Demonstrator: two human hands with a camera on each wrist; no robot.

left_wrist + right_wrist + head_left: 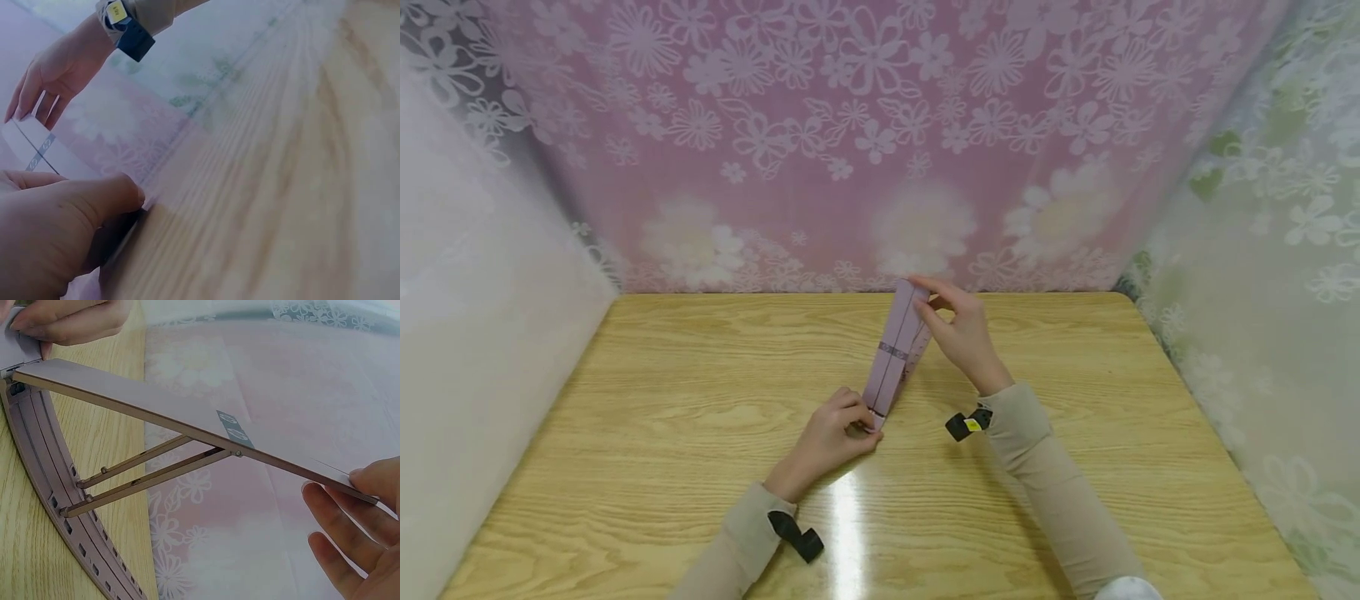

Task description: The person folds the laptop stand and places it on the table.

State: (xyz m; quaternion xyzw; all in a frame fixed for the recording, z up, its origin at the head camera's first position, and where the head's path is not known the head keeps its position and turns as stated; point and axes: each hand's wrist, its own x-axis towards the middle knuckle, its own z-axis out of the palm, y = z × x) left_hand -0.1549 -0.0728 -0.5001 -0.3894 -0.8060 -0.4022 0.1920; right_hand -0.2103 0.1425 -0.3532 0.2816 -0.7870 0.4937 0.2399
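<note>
A purple hinged stand (901, 321) slants up from the wooden table (685, 375). The right hand (958, 329), raised, pinches its upper end; the left hand (833, 429), lower, grips its near end, partly covering it. The panel hides the struts (150, 480) from the head view.

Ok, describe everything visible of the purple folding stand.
The folding stand is pale purple and looks like metal or plastic. Its panel, crossed by a dark patterned band and a lengthwise line, tilts open from a slotted base, joined to it by two struts. Over the table, the left hand grips its near end; the right hand pinches the raised far end.
</note>
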